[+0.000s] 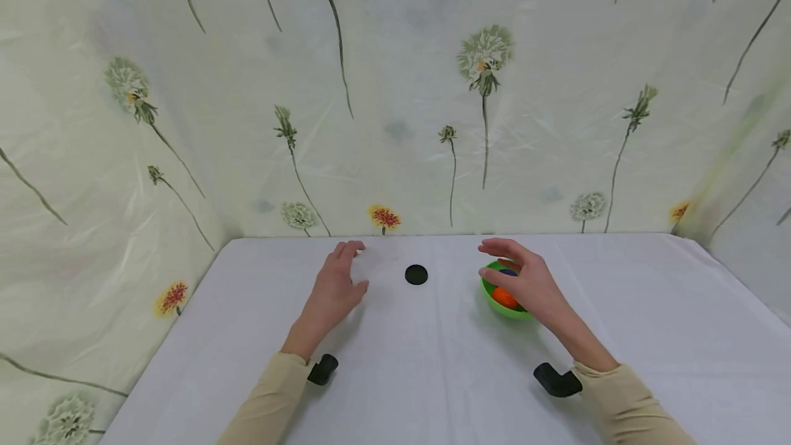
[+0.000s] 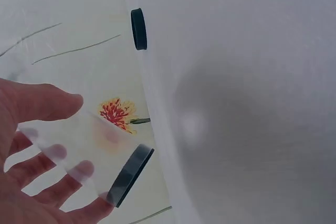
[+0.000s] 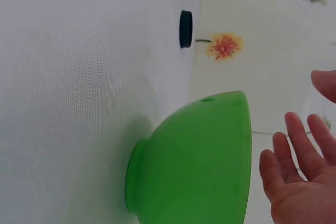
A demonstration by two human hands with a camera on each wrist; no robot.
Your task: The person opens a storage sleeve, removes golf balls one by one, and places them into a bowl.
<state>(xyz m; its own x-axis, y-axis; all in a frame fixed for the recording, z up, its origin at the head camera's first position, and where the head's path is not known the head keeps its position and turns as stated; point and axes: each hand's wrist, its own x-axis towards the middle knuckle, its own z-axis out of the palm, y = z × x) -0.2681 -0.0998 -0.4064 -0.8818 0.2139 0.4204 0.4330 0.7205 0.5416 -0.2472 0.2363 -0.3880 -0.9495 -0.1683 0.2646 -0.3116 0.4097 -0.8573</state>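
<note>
A green bowl (image 1: 516, 315) stands right of centre on the table, with a round orange thing (image 1: 503, 297) and a blue thing (image 1: 509, 272) in it. My right hand (image 1: 525, 280) hovers over the bowl, fingers loosely bent and nothing in them; the right wrist view has its fingertips above the rim. Left of the middle my left hand (image 1: 334, 294) is raised over the table, thumb and fingers spread apart. Across its fingers, the left wrist view has a hazy see-through shape with a dark band (image 2: 131, 176); I cannot tell whether the hand touches it.
A short black disc (image 1: 417, 275) lies flat on the white-covered table (image 1: 426, 376) between the hands. Behind the table and at its sides hangs a flower-patterned sheet (image 1: 402, 88). Black wrist cameras (image 1: 557, 380) stick out from both cuffs.
</note>
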